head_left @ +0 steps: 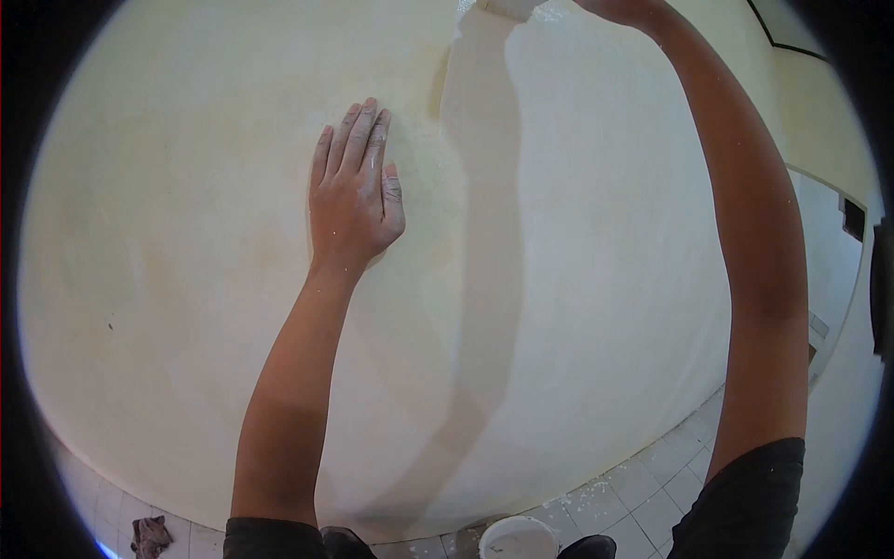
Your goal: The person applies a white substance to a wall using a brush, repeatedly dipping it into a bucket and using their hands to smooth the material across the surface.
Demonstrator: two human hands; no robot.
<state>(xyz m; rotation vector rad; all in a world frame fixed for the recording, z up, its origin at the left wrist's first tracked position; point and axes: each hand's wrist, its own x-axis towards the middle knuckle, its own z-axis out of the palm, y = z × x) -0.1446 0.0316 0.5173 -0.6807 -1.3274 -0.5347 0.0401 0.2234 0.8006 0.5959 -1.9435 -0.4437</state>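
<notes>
My left hand [354,191] lies flat against the pale wall [233,205], fingers stretched upward and dusted with white. It holds nothing. My right hand [622,9] is raised at the top edge, where most of its fingers are cut off by the frame. Just left of it, a wide, pale brush-like tool [507,7] meets the wall, only its lower part showing. Wet white marks surround this tool. To the right of a vertical line the wall looks whiter; to the left it is yellower. My right arm's shadow runs down the middle.
A white bucket [519,540] stands on the tiled floor [656,484] at the wall's foot, between my shoes. White drips spot the tiles. A crumpled dark cloth [151,536] lies at bottom left. An opening [829,252] is at the far right.
</notes>
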